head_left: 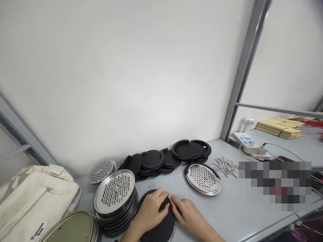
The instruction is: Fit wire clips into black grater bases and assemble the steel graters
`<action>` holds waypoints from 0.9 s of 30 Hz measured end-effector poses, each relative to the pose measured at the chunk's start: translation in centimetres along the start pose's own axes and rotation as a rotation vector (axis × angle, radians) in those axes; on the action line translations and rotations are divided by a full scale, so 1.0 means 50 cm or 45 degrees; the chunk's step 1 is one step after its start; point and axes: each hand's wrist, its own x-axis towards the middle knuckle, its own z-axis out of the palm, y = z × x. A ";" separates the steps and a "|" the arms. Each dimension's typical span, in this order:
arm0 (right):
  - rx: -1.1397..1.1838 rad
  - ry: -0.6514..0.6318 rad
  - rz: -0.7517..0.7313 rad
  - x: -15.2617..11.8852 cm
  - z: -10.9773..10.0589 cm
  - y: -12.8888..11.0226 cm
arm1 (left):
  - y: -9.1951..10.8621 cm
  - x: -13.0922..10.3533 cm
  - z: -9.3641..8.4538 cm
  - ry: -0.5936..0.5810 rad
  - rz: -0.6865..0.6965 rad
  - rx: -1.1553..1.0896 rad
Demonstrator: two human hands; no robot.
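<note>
My left hand (152, 210) lies over the far edge of a black round disc (161, 230), its fingers bent and pressing on the rim. Against that rim my right hand (186, 210) pinches a small shiny metal piece (169, 197), apparently a wire clip, mostly covered by fingertips. The fingertips of both hands nearly meet there. To the left of the disc rises a tall stack of round grater plates (116, 191). A round metal grater (204, 179) with a black rim piece rests beyond my right hand, beside a heap of wire clips (225, 167).
Several black round covers (152, 159) lie along the wall. More perforated plates (101, 170) stand behind the stack. Olive-green discs (72, 228) and a cream fabric bag (35, 198) are at left. A white device with cables (248, 143) and yellowish flat pieces (280, 127) are at right.
</note>
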 end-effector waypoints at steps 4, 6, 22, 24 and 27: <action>0.015 -0.025 0.004 0.000 0.001 0.001 | -0.002 -0.001 -0.001 -0.019 0.005 -0.001; 0.014 -0.046 0.009 -0.001 0.001 0.001 | -0.002 -0.001 -0.002 -0.028 0.016 -0.005; 0.163 -0.017 0.132 0.003 -0.008 -0.004 | -0.002 -0.001 0.001 -0.016 -0.025 -0.036; 0.224 -0.010 0.129 0.005 -0.014 -0.006 | -0.001 -0.001 0.000 -0.028 -0.008 -0.007; 0.272 -0.033 0.112 0.007 -0.018 -0.008 | 0.000 0.000 -0.002 -0.055 0.026 0.031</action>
